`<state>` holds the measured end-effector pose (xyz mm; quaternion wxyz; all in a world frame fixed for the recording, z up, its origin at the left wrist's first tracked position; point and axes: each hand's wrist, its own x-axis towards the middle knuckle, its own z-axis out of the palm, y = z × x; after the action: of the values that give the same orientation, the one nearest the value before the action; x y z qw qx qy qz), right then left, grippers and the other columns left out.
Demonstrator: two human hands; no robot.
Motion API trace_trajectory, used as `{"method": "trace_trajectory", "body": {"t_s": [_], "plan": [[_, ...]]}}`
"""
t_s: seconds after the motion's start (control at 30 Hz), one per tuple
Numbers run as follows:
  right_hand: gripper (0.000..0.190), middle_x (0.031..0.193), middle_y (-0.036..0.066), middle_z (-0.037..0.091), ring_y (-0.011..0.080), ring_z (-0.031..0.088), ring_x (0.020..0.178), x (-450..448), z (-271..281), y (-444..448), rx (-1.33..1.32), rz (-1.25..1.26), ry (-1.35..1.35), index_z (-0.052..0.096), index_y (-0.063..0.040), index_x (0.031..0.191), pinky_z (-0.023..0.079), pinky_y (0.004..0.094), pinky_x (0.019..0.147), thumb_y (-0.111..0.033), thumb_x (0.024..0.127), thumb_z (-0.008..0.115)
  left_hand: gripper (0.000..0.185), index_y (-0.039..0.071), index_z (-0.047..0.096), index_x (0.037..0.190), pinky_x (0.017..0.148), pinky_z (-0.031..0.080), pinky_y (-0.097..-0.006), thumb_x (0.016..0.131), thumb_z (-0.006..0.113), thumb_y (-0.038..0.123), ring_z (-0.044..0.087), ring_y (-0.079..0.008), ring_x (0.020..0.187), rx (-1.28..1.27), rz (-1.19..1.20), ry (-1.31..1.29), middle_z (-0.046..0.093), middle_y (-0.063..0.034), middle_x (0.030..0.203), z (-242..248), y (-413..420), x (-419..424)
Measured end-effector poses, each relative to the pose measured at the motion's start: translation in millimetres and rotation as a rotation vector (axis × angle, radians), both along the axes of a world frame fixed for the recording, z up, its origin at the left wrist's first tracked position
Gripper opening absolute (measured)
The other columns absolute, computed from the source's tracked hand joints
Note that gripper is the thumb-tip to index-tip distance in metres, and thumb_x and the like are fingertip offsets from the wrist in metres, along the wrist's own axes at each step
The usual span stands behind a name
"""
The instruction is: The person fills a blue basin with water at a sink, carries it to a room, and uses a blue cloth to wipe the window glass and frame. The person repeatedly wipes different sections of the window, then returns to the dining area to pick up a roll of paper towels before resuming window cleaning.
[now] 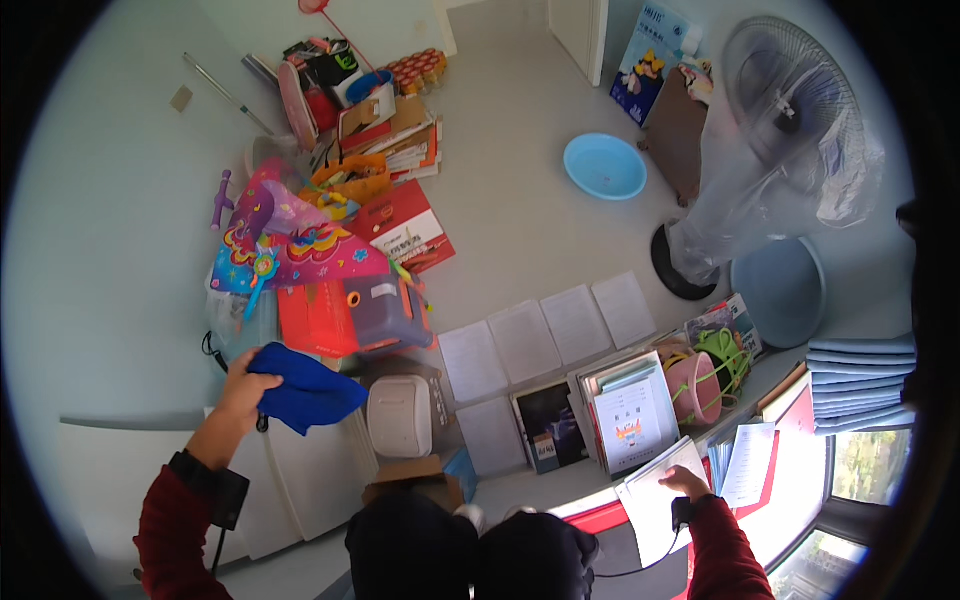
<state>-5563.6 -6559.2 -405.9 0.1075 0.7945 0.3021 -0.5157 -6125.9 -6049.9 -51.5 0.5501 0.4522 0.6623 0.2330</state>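
Observation:
My left hand [246, 388] grips a folded blue cloth [306, 384] at its left end, at the lower left of the head view. My right hand [684, 482] rests on white paper sheets [652, 499] at the lower right, its fingers against the top sheet; whether it grips them I cannot tell. Just beyond the sheets stands a stack of papers and booklets [630, 427] with a printed cover. Beside it is a dark-covered book [555, 426]. Several white sheets [525, 341] lie in a row on the floor.
A light blue plastic basin [604, 166] sits on the floor. At the right are a plastic-wrapped fan [787, 112], a pink basket [694, 390] and folded blue-grey fabric [862, 382]. Toys, boxes and a red carton [405, 225] crowd the left. A white lidded bin [400, 416] stands near my knees.

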Motion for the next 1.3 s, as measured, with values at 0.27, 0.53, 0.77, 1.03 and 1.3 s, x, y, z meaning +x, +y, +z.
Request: {"method": "trace_trajectory", "body": {"t_s": [0.27,0.53,0.77,1.03,1.3], "plan": [[0.093,0.138,0.026,0.033,0.0411,0.031,0.129,-25.2,-10.1,8.7,-0.178,-0.256,-0.058,0.033,0.002,0.135,0.035,0.043,0.103,-0.044,0.065,0.074,0.049,-0.001,0.05,0.112,0.081,0.05,-0.039,0.064,0.053,-0.014,0.06,-0.0288,0.09,0.049,0.142,0.106,0.059,-0.0134,0.097,102.0,-24.4,-43.4],[0.077,0.125,0.026,0.043,0.0426,0.045,0.112,-34.7,-5.6,-1.9,0.055,-0.429,-0.031,0.054,0.0,0.119,0.041,0.0417,0.098,-0.039,0.056,0.077,0.065,0.0,0.043,0.126,0.083,0.049,-0.0375,0.063,0.05,-0.014,0.059,-0.0256,0.089,0.322,0.416,0.02,0.06,-0.0122,0.098,162.5,-27.1,-44.1],[0.021,0.096,0.021,0.055,0.0377,0.056,0.089,-51.6,58.0,22.6,0.208,-0.741,-0.72,0.063,-0.006,0.084,0.047,0.0447,0.077,-0.01,0.064,0.063,0.037,-0.004,0.057,0.109,0.077,0.052,-0.0347,0.072,0.064,-0.003,0.062,-0.0261,0.083,0.056,0.089,-0.166,0.064,-0.0152,0.094,94.7,114.1,8.1],[0.02,0.086,0.02,0.061,0.0351,0.06,0.082,14.2,191.6,152.6,-0.029,-0.643,-0.532,0.063,-0.006,0.082,0.048,0.0396,0.073,-0.015,0.065,0.061,0.044,-0.002,0.052,0.113,0.076,0.052,-0.0349,0.071,0.064,-0.006,0.062,-0.0248,0.082,-0.388,-0.066,-0.374,0.062,-0.0133,0.095,62.1,238.8,103.0],[0.015,0.079,0.015,0.061,0.0311,0.059,0.074,141.0,220.3,373.7,0.155,-0.275,-0.388,0.065,-0.008,0.079,0.046,0.0409,0.065,-0.017,0.069,0.059,0.051,0.0,0.048,0.116,0.075,0.052,-0.0352,0.069,0.064,-0.009,0.061,-0.0236,0.081,-0.13,0.183,-0.414,0.06,-0.0115,0.095,34.2,397.6,164.9]]}}
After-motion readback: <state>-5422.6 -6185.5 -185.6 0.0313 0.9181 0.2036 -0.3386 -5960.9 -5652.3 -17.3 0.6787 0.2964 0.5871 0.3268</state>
